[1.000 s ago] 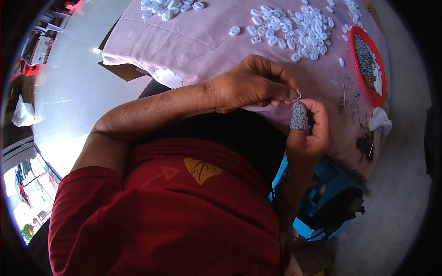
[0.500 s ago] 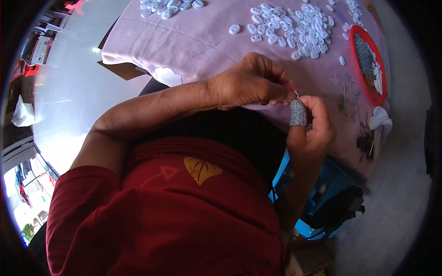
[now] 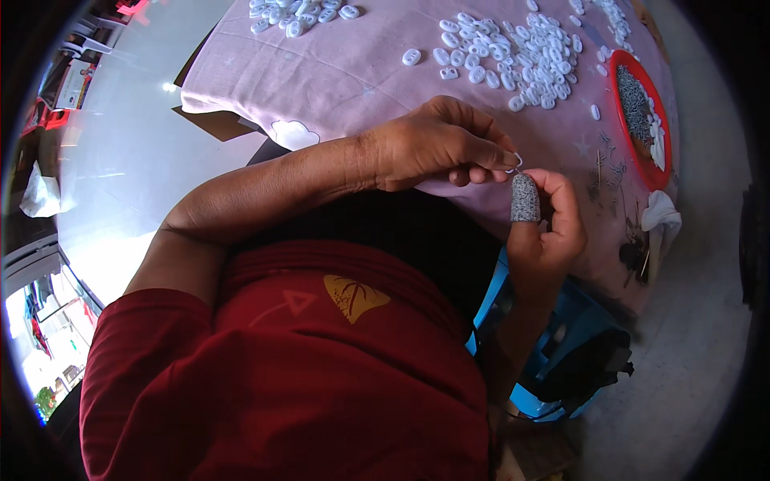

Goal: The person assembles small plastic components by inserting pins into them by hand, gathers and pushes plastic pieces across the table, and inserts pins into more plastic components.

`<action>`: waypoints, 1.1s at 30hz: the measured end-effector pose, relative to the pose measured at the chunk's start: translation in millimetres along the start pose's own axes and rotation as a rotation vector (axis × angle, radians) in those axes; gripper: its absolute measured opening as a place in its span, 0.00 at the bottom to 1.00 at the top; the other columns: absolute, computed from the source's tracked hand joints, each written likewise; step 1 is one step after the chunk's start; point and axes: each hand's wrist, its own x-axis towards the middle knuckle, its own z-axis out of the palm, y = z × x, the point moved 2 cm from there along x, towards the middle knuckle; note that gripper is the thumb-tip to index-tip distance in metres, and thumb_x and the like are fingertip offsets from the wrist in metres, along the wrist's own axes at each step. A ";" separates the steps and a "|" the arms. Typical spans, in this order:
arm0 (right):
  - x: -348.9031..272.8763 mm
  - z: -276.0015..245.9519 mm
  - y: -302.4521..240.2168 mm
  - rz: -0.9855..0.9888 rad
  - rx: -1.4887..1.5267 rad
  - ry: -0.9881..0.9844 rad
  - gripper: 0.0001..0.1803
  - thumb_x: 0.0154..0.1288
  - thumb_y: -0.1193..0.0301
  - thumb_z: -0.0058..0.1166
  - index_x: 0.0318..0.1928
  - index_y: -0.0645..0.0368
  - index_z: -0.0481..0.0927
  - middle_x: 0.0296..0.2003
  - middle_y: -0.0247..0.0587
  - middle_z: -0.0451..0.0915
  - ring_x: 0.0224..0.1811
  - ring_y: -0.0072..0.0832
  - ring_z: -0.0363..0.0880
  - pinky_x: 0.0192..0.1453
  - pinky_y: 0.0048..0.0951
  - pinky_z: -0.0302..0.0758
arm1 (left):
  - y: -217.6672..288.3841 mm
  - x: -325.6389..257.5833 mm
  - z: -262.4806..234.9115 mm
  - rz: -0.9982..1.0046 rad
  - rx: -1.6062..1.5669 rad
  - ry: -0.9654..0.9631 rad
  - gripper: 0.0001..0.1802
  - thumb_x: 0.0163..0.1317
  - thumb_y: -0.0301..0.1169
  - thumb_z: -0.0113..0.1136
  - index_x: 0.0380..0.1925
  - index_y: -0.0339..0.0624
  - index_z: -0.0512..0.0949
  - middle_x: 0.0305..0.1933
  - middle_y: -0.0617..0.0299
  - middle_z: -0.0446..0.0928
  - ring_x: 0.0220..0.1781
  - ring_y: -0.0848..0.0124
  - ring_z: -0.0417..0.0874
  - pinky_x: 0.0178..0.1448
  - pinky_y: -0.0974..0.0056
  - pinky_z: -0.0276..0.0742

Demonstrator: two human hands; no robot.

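Observation:
My left hand [image 3: 441,148] is closed, its thumb and fingertips pinching a small white looped piece [image 3: 517,163]. Just below that piece, my right hand [image 3: 557,224] is closed too, thumb and forefinger pressed together at the piece's lower edge. A grey knitted finger cover [image 3: 525,199] sleeves the right thumb. Whatever lies between the right fingertips is too small to make out. Both hands hold up over the near edge of a table with a pink cloth [image 3: 353,88]. Beyond them spreads a heap of white oval pieces with holes [image 3: 521,60].
A red tray [image 3: 668,164] at the right holds small grey metal parts and white pieces. Thin metal bits [image 3: 616,170] lie loose beside it. A white cloth [image 3: 662,215] hangs by the table's right edge. Another white heap [image 3: 301,14] sits far left. Below stands a blue object [image 3: 589,321].
The white piece now shows more of its loop above my left fingertips. My right hand has shifted slightly right and down, its thumb still near the piece.

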 end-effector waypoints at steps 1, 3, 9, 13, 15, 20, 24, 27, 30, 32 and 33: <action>0.0 0.2 0.0 0.000 -0.027 -0.002 0.06 0.60 0.80 0.54 0.39 0.65 0.77 0.29 0.43 0.79 0.31 0.28 0.79 0.34 0.27 0.75 | 0.2 -0.3 0.4 -0.005 0.013 -0.005 0.10 0.62 0.30 0.63 0.41 0.35 0.80 0.31 0.64 0.82 0.30 0.82 0.79 0.28 0.80 0.69; -0.1 1.8 1.5 -0.001 -0.055 -0.003 0.06 0.60 0.79 0.54 0.38 0.64 0.77 0.29 0.43 0.78 0.30 0.29 0.80 0.33 0.28 0.75 | 0.7 -1.2 1.7 -0.011 0.024 -0.012 0.11 0.62 0.30 0.64 0.41 0.35 0.80 0.31 0.64 0.81 0.29 0.83 0.79 0.28 0.80 0.69; 3.0 6.9 -3.1 -0.104 -0.102 0.024 0.05 0.59 0.80 0.54 0.37 0.63 0.77 0.27 0.42 0.78 0.27 0.31 0.80 0.31 0.28 0.76 | -0.8 -1.5 -2.0 0.004 0.055 -0.047 0.12 0.62 0.31 0.64 0.41 0.34 0.80 0.31 0.63 0.81 0.29 0.83 0.78 0.28 0.80 0.69; 5.3 9.4 -6.8 -0.085 -0.072 0.017 0.04 0.59 0.80 0.54 0.36 0.64 0.77 0.26 0.41 0.78 0.27 0.28 0.80 0.31 0.26 0.76 | -0.5 -3.7 -1.4 0.009 0.026 -0.028 0.12 0.63 0.30 0.63 0.42 0.33 0.79 0.31 0.63 0.81 0.28 0.83 0.78 0.28 0.80 0.69; 6.8 9.8 -5.8 -0.070 -0.054 0.009 0.04 0.59 0.80 0.54 0.36 0.64 0.77 0.26 0.41 0.78 0.26 0.27 0.79 0.31 0.26 0.75 | -0.8 -3.8 0.2 -0.005 0.001 -0.011 0.12 0.63 0.30 0.63 0.42 0.34 0.79 0.31 0.63 0.81 0.29 0.83 0.78 0.28 0.80 0.68; 10.9 12.2 -5.0 -0.067 -0.018 0.003 0.04 0.60 0.80 0.54 0.36 0.64 0.77 0.25 0.39 0.77 0.26 0.23 0.76 0.31 0.24 0.74 | -0.1 -5.1 -3.9 -0.047 -0.059 0.000 0.12 0.64 0.31 0.62 0.42 0.34 0.79 0.32 0.64 0.81 0.30 0.83 0.78 0.27 0.81 0.67; 24.0 4.7 4.2 -0.003 0.065 -0.036 0.06 0.62 0.78 0.53 0.39 0.65 0.79 0.26 0.40 0.77 0.29 0.21 0.75 0.36 0.25 0.73 | 4.4 -7.4 -5.8 -0.062 -0.169 -0.003 0.11 0.64 0.31 0.62 0.41 0.35 0.79 0.32 0.65 0.80 0.30 0.83 0.77 0.27 0.80 0.66; 51.2 8.9 22.1 -0.107 -0.075 -0.038 0.14 0.59 0.80 0.50 0.47 0.63 0.80 0.33 0.46 0.81 0.34 0.34 0.80 0.42 0.32 0.76 | 4.1 -7.3 -7.7 -0.045 -0.217 0.008 0.10 0.64 0.31 0.62 0.40 0.36 0.79 0.32 0.65 0.80 0.29 0.83 0.76 0.28 0.80 0.66; 70.9 16.5 31.7 -0.204 -0.463 -0.176 0.19 0.56 0.79 0.52 0.49 0.60 0.80 0.37 0.50 0.79 0.40 0.45 0.80 0.47 0.39 0.75 | 2.5 -5.6 -9.6 -0.026 -0.246 -0.010 0.09 0.64 0.30 0.62 0.40 0.37 0.79 0.33 0.65 0.80 0.29 0.83 0.75 0.28 0.79 0.66; 73.9 19.3 29.5 -0.200 -0.512 -0.219 0.20 0.53 0.78 0.54 0.49 0.58 0.80 0.37 0.51 0.77 0.42 0.49 0.77 0.49 0.44 0.73 | 3.4 -6.4 -10.6 -0.008 -0.246 -0.009 0.09 0.64 0.30 0.61 0.41 0.38 0.79 0.33 0.65 0.80 0.29 0.83 0.76 0.28 0.78 0.66; 72.3 17.1 25.4 -0.183 -0.554 -0.220 0.18 0.53 0.77 0.54 0.47 0.59 0.80 0.37 0.51 0.77 0.42 0.48 0.77 0.48 0.44 0.73 | 3.5 -5.6 -9.3 -0.014 -0.253 -0.005 0.09 0.64 0.30 0.61 0.42 0.38 0.78 0.33 0.65 0.80 0.29 0.83 0.75 0.28 0.78 0.66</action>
